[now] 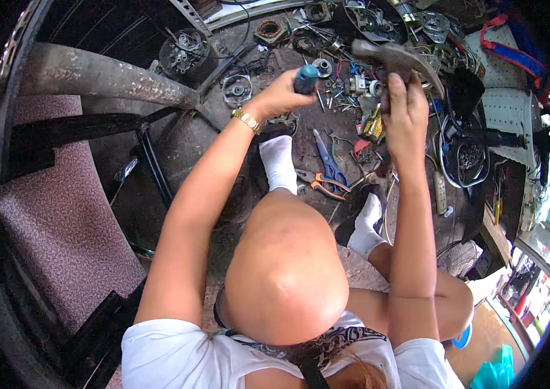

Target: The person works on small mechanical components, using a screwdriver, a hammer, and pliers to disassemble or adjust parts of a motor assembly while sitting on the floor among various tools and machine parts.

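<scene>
My left hand [280, 97], with a gold watch [246, 121] on its wrist, is closed round the teal handle of a screwdriver [306, 79]. The handle's end faces up and its shaft is hidden below the hand. To the right, my right hand [406, 123] grips a hammer [399, 58] by its handle, the dark, worn metal head raised above the floor. A gap separates hammer and screwdriver. Beneath them lie loose screws and small metal parts [333, 97]. Close to my feet are blue-handled scissors [331, 161] and an orange-handled cutting tool [324, 185].
Motor parts crowd the far floor, among them a copper-wound stator [268, 28] and a round housing [237, 89]. A patterned pink chair [61, 214] and a thick metal post [106, 72] stand left. At right lies a power strip [440, 193] by a wire fan guard [466, 152].
</scene>
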Demonstrator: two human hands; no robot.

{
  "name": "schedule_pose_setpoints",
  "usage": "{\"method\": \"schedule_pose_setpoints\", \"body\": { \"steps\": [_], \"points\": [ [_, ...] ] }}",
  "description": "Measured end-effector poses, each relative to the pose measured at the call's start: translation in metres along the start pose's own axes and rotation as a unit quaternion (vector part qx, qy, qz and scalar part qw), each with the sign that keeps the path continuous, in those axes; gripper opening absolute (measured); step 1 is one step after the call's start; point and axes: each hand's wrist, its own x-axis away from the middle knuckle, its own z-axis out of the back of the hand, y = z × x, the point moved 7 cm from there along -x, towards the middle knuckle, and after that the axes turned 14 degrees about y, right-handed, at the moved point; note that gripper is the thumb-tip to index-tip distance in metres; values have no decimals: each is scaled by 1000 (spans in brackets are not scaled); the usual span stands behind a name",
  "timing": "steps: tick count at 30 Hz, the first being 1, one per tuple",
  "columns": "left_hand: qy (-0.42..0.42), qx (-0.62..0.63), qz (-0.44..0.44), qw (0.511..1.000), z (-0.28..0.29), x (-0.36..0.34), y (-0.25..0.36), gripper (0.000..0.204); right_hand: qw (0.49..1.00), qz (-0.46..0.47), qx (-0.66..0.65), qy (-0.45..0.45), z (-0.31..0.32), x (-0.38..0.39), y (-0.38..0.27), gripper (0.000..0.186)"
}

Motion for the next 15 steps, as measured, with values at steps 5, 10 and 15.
{"method": "schedule_pose_setpoints", "body": {
  "steps": [5, 10, 15],
  "points": [
    [-91, -19, -22, 995, -20, -4, 1, 17, 994, -99, 36, 23, 27, 22, 60, 30],
    [-105, -48, -32, 993, -27, -7, 2, 17, 994, -102, 29, 34, 31, 33, 75, 32],
    [-104, -40, -11, 994, -24, -4, -3, 17, 985, -169, -11, 20, 21, 41, 56, 31]
  ]
}}
